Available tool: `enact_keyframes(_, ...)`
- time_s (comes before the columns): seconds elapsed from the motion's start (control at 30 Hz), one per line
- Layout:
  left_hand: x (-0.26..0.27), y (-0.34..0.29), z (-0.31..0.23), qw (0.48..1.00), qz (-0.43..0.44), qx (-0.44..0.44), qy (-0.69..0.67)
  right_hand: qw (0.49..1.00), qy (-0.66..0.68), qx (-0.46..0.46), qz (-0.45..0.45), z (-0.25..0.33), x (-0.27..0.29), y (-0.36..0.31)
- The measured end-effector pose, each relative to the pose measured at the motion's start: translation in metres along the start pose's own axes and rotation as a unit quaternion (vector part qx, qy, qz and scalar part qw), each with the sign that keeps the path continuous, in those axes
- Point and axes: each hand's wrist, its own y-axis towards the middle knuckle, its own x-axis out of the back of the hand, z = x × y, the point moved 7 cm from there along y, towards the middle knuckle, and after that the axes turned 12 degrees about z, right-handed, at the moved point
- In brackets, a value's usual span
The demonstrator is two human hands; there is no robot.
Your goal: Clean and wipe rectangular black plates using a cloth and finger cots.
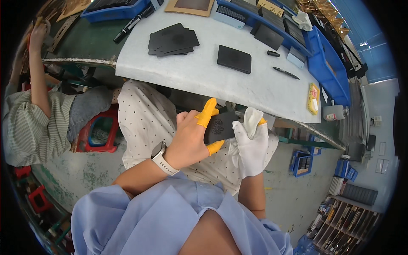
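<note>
1. The left hand [191, 140], bare but for yellow rubber finger cots and a white wristwatch [162, 158], has its fingers [207, 112] closed on the flat black rectangular panel [219, 127], thumb cot under its lower edge.
2. The right hand [251, 146], in a white cloth glove, grips the panel's right end, fingers curled around a white wiping cloth [251, 119] pressed to it.
3. The panel is held in the air over the lap, below the near edge of the white padded surface [204, 72].
4. On that surface lie a fanned stack of black sheets [173, 40], a black rectangular case [234, 59] and a black pen [285, 73].
5. A long blue plastic tray [327, 63] lines the far right side.
</note>
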Motion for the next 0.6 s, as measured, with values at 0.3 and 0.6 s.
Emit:
enact_keyframes(0.3, 0.019, -0.019, 0.018, 1.000, 0.001, -0.005, -0.008, 0.998, -0.009, 0.049, -0.047, -0.001, 0.010, 0.002)
enact_keyframes(0.6, 0.020, -0.022, 0.016, 0.999, -0.033, -0.015, -0.021, 0.888, -0.405, 0.208, 0.072, 0.029, -0.028, -0.009)
